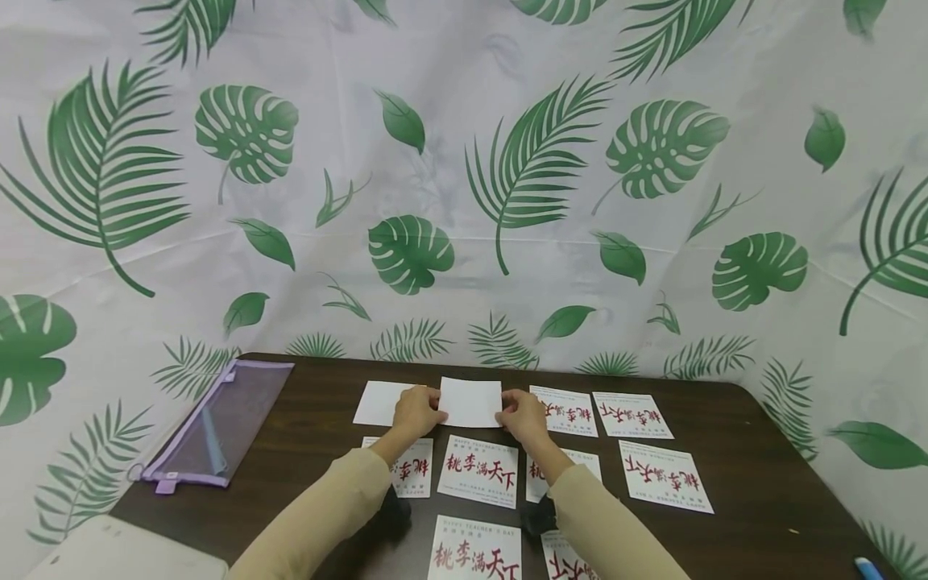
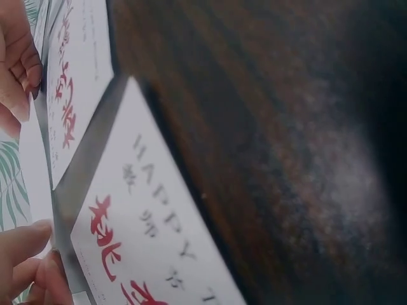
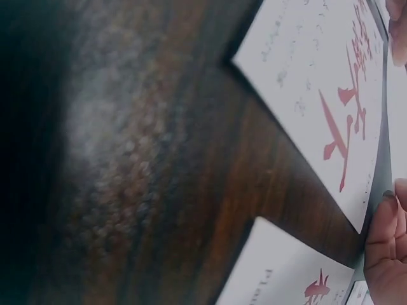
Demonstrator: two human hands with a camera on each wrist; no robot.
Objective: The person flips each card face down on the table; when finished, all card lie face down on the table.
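Between my two hands a white card with a blank face (image 1: pixel 471 401) is held at the back of the table. My left hand (image 1: pixel 416 412) pinches its left edge with thumb and fingers, and my right hand (image 1: pixel 525 415) pinches the right edge. In the left wrist view the card (image 2: pixel 37 171) shows as a thin slanted strip with my left thumb and fingers at its near end. Just beneath it in the head view lies a white card (image 1: pixel 477 471) printed with red Chinese characters. Another blank-faced card (image 1: pixel 375 403) lies left, partly behind my left hand.
Several more printed cards, such as one at right (image 1: pixel 665 475) and one in front (image 1: pixel 474 552), lie on the dark wood table (image 1: pixel 304 435). A purple-edged mesh pouch (image 1: pixel 217 427) lies at left, a white object (image 1: pixel 123 556) front left. A leaf-patterned curtain (image 1: pixel 449 185) hangs behind.
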